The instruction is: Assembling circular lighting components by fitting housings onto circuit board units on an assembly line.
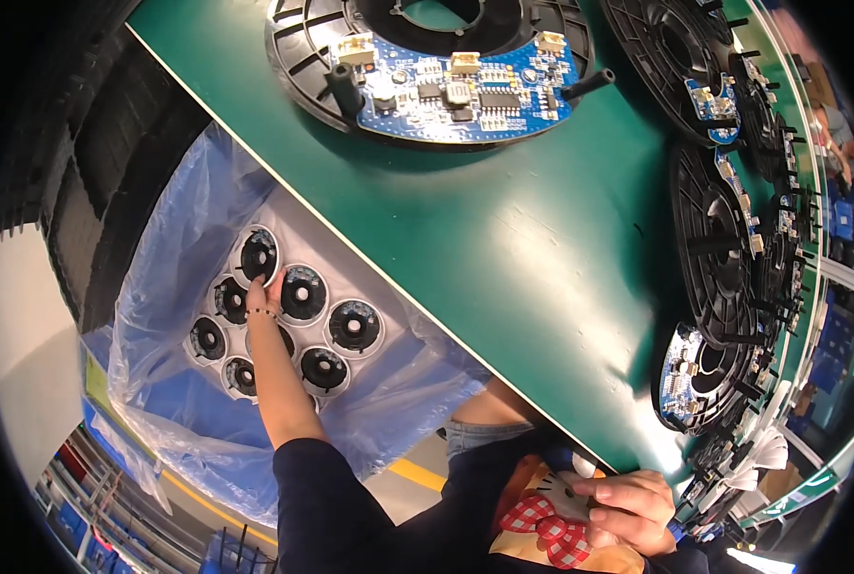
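Note:
At the left, my left arm reaches down into a box lined with blue plastic film [183, 225]. My left hand [266, 292] is closed on the near edge of a round black disc with a white rim [257, 254]; the hand partly covers that edge. Similar white-rimmed discs [355, 326] lie around it on a pale sheet, one partly under my forearm. By the front edge of the green table [484, 258], my right hand [632, 512] is loosely curled with its fingers slightly apart, and nothing shows in it.
A large black round housing with a blue circuit board [465, 96] lies at the table's far side. Along the right edge several more black housings [719, 249] with blue boards stand crowded together. Black ribbed material [111, 163] sits beyond the box.

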Demonstrator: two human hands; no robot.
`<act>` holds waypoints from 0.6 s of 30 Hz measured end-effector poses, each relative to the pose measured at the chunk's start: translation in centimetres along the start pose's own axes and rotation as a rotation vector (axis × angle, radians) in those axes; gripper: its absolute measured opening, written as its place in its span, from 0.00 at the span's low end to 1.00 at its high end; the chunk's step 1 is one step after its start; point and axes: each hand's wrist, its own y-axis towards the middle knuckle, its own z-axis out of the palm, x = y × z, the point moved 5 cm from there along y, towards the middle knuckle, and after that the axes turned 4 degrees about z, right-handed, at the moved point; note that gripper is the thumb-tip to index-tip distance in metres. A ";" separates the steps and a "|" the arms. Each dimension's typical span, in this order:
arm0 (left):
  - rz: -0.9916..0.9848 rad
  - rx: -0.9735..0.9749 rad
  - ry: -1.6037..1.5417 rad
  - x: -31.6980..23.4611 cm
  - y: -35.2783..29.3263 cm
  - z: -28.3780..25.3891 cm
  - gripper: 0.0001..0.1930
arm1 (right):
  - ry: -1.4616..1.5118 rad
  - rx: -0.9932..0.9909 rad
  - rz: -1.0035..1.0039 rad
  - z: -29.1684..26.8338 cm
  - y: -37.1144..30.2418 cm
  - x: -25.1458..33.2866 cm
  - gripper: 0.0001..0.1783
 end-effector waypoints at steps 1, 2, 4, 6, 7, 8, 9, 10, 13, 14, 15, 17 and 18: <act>-0.040 -0.005 0.036 -0.1 -1.0 0.5 0.13 | -0.002 0.000 0.002 0.0 0.0 -0.1 0.13; -0.061 -0.033 0.013 0.0 -2.1 0.9 0.14 | -0.005 -0.004 0.005 0.1 -0.1 -0.2 0.12; -0.062 -0.108 0.013 -0.5 -3.8 1.5 0.14 | -0.005 -0.006 0.005 0.2 -0.3 -0.3 0.12; -0.091 -0.057 -0.025 -0.8 -2.7 0.6 0.15 | -0.014 -0.050 -0.014 0.1 -0.5 -0.3 0.11; -0.099 -0.037 -0.068 -0.9 -2.6 0.8 0.15 | -0.013 -0.049 -0.015 0.2 -0.4 -0.4 0.11; -0.099 -0.053 -0.133 -1.0 -2.7 1.1 0.15 | -0.009 -0.068 -0.013 0.3 -0.3 -0.4 0.11; -0.097 -0.055 -0.133 -0.9 -2.5 0.8 0.15 | -0.003 -0.088 -0.011 0.3 -0.3 -0.4 0.11; -0.071 -0.036 -0.127 -1.0 -2.0 0.3 0.15 | 0.002 -0.090 -0.014 0.3 -0.2 -0.4 0.11; -0.081 -0.048 -0.075 0.5 -0.5 0.0 0.13 | -0.031 -0.120 -0.025 0.1 -0.1 0.0 0.12; -0.064 -0.078 0.008 0.4 -0.4 -0.2 0.12 | -0.023 -0.091 -0.006 0.2 0.0 -0.1 0.13; -0.013 -0.161 0.090 0.1 -0.3 -0.4 0.14 | -0.014 -0.062 0.012 0.2 0.1 -0.2 0.13; -0.010 -0.282 0.130 -0.1 -1.0 0.4 0.13 | -0.026 -0.068 0.008 0.2 -0.1 -0.3 0.14; 0.080 -0.350 0.182 0.2 -1.6 0.8 0.12 | -0.033 -0.077 0.006 0.2 -0.2 -0.4 0.13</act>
